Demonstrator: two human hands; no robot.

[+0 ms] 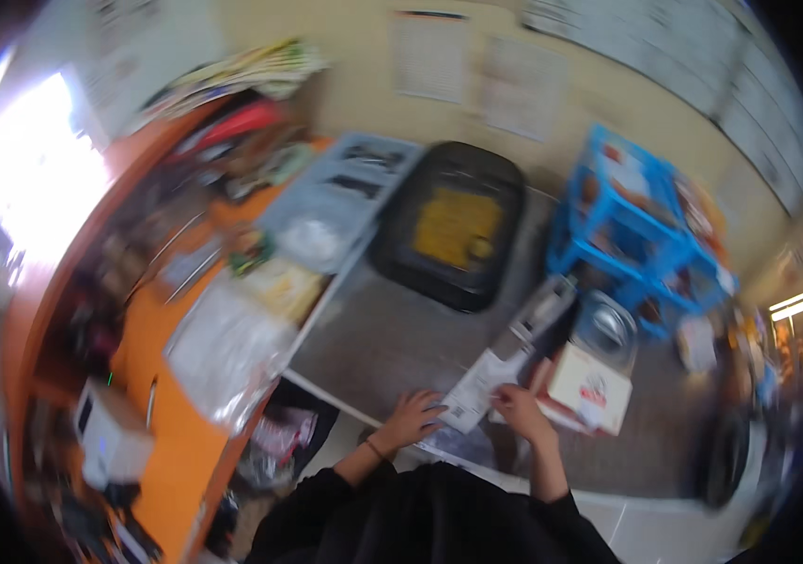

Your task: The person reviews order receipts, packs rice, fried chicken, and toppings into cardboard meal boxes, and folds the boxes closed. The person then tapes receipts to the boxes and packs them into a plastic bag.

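Observation:
A strip of white printed paper (480,389), which bears writing and a code, lies aslant on the dark tabletop (387,345) before me. My left hand (412,421) rests at its left edge, fingers apart and the tips by the paper. At the right edge, the fingers of my right hand (524,414) are curled together and seem to pinch the paper; blur hides the exact contact. Beyond the strip's far end is a long, narrow grey object (543,309), too blurred to name. A white and red cardboard box (588,388) is just right of my right hand.
A black tray (391,247) with yellow food stands farther back. Blue plastic racks (616,243) and a clear plastic container (604,324) are at right. Left, an orange counter (186,458) bears clear plastic bags (228,349), a blue-grey tray (309,197) and a white boxy device (109,437).

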